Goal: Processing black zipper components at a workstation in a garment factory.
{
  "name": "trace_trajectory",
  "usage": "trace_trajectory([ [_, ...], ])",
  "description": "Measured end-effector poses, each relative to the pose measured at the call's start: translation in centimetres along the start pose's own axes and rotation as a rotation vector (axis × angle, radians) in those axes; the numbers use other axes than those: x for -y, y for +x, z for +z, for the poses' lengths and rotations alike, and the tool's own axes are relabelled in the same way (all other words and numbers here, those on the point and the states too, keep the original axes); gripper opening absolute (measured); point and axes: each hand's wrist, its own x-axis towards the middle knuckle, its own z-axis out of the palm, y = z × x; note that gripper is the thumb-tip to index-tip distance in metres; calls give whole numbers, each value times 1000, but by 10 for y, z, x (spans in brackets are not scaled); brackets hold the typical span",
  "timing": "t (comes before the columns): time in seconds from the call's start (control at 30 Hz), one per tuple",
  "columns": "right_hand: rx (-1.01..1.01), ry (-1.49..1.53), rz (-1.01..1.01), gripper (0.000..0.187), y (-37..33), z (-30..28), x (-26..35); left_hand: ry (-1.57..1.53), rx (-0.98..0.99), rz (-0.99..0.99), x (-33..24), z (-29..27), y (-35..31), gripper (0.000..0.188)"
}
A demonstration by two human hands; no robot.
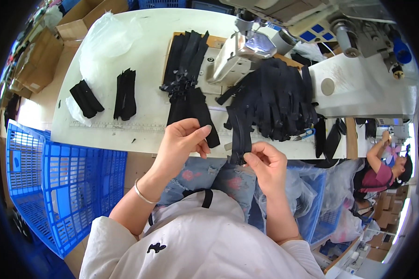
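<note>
My left hand (pixel 187 138) is closed, thumb and forefinger pinched on a black fabric strip (pixel 203 116) that hangs off the near end of a bundle of black strips (pixel 186 53). With thumb and fingertips, my right hand (pixel 269 163) grips the near end of a black zipper (pixel 239 132) at the table's front edge. The zipper's far end lies beside a large heap of black zipper strips (pixel 277 95). Just behind both hands stands the sewing machine head (pixel 233 58), its needle area partly hidden by the heap.
Two small black bundles (pixel 125 95) (pixel 86 99) and a clear plastic bag (pixel 104 44) lie on the white table (pixel 146 37). Blue-handled snips (pixel 306 134) rest by the heap. A blue crate (pixel 84 186) stands left. At far right a co-worker (pixel 381 174) sits.
</note>
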Motion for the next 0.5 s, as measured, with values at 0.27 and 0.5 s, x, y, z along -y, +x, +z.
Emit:
trace_trajectory([
  [0.27,197,-101,-73,10,40,35,-4,-23,53,-12,-5,-5,-2,25],
  [0.5,259,-21,79,8,44,33,-4,-51,81,3,-8,-10,-1,33],
])
